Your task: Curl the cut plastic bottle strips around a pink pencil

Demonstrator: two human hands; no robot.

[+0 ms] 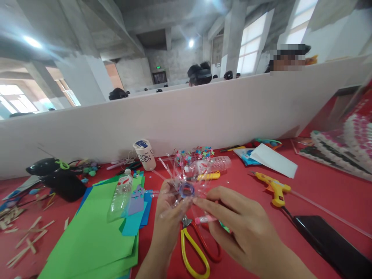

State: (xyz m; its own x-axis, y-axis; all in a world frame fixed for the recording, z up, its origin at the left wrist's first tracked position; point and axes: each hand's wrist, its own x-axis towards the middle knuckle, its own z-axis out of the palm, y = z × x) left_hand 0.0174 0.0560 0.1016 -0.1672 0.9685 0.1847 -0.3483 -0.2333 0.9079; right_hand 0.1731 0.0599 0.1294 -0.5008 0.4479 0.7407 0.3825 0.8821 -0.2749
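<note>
A clear plastic piece cut into splayed strips, with a purple ring (186, 190) at its centre, is in my left hand (168, 211). The fingers of that hand are curled around its side. My right hand (241, 221) has its thumb and forefinger closed together at the ring's near edge; whatever is between those fingertips is too small to make out. A pink-and-white piece (205, 219) shows beneath the right fingers. Under my hands lie scissors (200, 252) with one yellow and one red handle. Behind the ring lies a plastic bottle (210, 165).
Green sheets (90, 228) and a clear bottle (120, 195) lie left. Beyond are a black container (62, 180), wooden sticks (29, 240) and a paper cup (145, 155). A yellow glue gun (274, 188) and black object (328, 240) lie right. A white partition (174, 120) borders the red table.
</note>
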